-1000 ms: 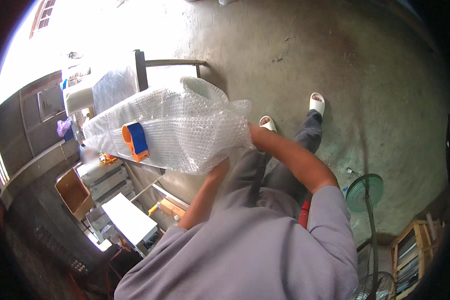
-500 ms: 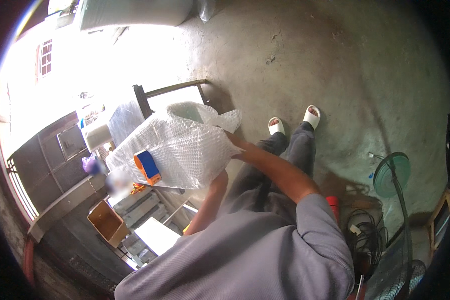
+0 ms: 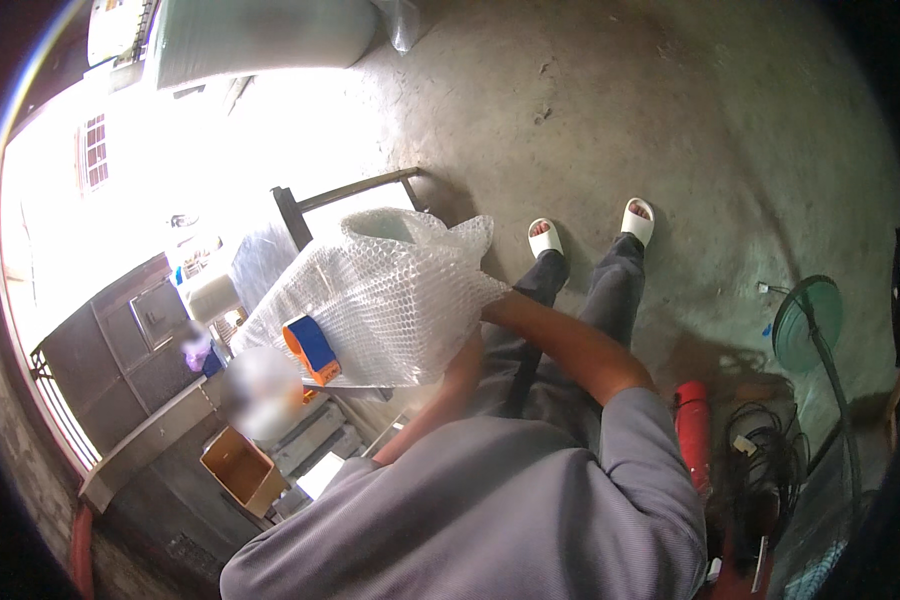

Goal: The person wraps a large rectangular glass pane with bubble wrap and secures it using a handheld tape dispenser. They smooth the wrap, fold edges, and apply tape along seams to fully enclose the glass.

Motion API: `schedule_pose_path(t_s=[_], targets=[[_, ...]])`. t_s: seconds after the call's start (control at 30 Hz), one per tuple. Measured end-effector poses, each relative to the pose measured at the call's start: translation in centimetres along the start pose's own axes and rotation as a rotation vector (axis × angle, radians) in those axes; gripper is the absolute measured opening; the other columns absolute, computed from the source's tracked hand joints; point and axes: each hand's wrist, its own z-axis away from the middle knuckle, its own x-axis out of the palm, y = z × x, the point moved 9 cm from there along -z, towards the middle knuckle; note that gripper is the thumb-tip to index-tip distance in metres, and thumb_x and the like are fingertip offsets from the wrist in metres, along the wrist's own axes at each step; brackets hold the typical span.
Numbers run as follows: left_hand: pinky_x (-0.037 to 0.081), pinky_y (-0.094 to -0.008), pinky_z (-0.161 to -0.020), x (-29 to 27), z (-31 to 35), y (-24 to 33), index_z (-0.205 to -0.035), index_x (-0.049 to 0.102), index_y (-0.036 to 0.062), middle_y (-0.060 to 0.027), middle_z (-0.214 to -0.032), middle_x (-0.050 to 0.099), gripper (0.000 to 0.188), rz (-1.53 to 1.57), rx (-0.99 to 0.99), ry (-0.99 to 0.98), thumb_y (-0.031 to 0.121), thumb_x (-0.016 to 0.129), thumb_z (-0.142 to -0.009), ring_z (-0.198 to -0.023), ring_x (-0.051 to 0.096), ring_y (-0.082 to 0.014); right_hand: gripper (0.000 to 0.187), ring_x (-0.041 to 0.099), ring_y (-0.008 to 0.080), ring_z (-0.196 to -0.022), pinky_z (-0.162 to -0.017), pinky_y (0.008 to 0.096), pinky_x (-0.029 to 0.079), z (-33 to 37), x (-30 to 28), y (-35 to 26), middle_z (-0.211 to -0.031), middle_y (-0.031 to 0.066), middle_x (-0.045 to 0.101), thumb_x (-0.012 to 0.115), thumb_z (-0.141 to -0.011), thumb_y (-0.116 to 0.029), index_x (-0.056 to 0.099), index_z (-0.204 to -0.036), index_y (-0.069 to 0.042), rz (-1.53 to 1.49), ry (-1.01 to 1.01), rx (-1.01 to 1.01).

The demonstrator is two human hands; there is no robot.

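Note:
A big clear bubble wrap sheet [image 3: 400, 300] is bunched up in front of me, its folded end on the right and a narrower end toward the left. On it lies a blue-and-orange ring-shaped thing [image 3: 312, 350], much like a roll of tape. My right forearm [image 3: 570, 335] reaches to the sheet's right edge, and its hand disappears behind the plastic. From below, my left forearm [image 3: 435, 410] goes under the near side of the sheet. Both hands' fingers are hidden, so their grip cannot be seen.
Beyond the sheet stands a dark-framed table [image 3: 355, 188]. An open cardboard box [image 3: 242, 470] is at the lower left, near a person whose head is blurred. On the right are a red cylinder [image 3: 692, 435], coiled black cables [image 3: 770, 440] and a round green disc [image 3: 808, 322] on a stand.
My feet are farther apart, the right one shifted to the right. The bubble wrap and my arms sit slightly farther right in the view. More of the red cylinder shows.

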Motion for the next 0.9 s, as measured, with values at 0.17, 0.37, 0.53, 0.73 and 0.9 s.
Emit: schedule_pose_path(t_s=[0.17, 0.37, 0.53, 0.73, 0.9], targets=[[0.040, -0.0409, -0.111, -1.5, 5.5, 4.3, -0.137, 0.057, -0.0051, -0.0235, -0.138, 0.059, 0.054, 0.264, 0.170, -0.426, 0.026, 0.063, -0.093, -0.129, 0.056, -0.0392, 0.066, 0.045, 0.0333, -0.140, -0.121, 0.0431, 0.033, 1.1, -0.1, -0.6, -0.149, 0.0147, 0.052, 0.072, -0.089, -0.032, 0.051, -0.146, -0.009, 0.038, 0.051, -0.015], [0.050, -0.0435, -0.103, -14.6, 13.1, 12.9, -0.121, 0.073, 0.0100, -0.0125, -0.131, 0.067, 0.045, -0.448, 1.669, 0.100, 0.016, 0.078, -0.077, -0.128, 0.059, -0.0305, 0.067, 0.044, 0.0337, -0.141, -0.121, 0.0434, 0.033, 1.5, -0.3, -0.9, -0.150, 0.0156, 0.050, 0.072, -0.089, -0.031, 0.049, -0.147, -0.009, 0.050, 0.119, -0.037], [0.015, -0.0601, -0.126, -11.3, 1.8, 12.6, -0.156, 0.042, 0.0294, -0.0108, -0.168, 0.027, 0.074, -1.261, 1.340, -0.296, 0.066, 0.058, -0.094, -0.156, 0.019, -0.0345, 0.068, 0.044, 0.0341, -0.142, -0.121, 0.0437, 0.033, 2.1, -0.4, -0.9, -0.151, 0.0163, 0.049, 0.072, -0.088, -0.031, 0.048, -0.148, -0.008, 0.060, 0.184, -0.060], [0.014, -0.0616, -0.126, -7.7, -1.5, 14.8, -0.157, 0.041, 0.0279, -0.0112, -0.167, 0.027, 0.078, -1.206, 1.355, -0.498, 0.067, 0.060, -0.092, -0.156, 0.020, -0.0355, 0.070, 0.043, 0.0345, -0.142, -0.121, 0.0440, 0.033, 2.6, -0.6, -0.8, -0.152, 0.0171, 0.048, 0.073, -0.088, -0.030, 0.047, -0.149, -0.008, 0.048, 0.279, -0.085], [0.015, -0.0619, -0.125, -6.6, -3.0, 15.1, -0.156, 0.044, 0.0285, -0.0123, -0.166, 0.029, 0.070, -1.205, 1.375, -0.491, 0.055, 0.064, -0.094, -0.155, 0.022, -0.0374, 0.071, 0.042, 0.0349, -0.143, -0.121, 0.0443, 0.033, 2.3, -0.6, -0.6, -0.153, 0.0178, 0.047, 0.073, -0.088, -0.030, 0.046, -0.150, -0.008, 0.029, 0.337, -0.104]])
